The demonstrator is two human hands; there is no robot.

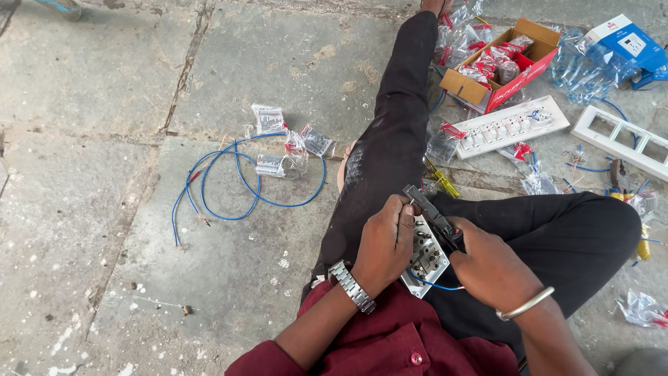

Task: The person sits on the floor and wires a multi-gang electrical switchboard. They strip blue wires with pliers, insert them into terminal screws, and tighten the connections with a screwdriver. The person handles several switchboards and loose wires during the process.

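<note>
At lower centre, the left hand grips a switch plate, back up; the right hand squeezes pliers onto it. One blue wire is fitted; loose wire lies at left.

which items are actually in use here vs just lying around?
In use:
- left hand holding the white switch module
- right hand working black pliers on it
- short blue wire at the module

Lying about:
- blue wire loops
- plastic packets
- white switch board
- empty white frame
- red-lined carton
- blue box
</note>
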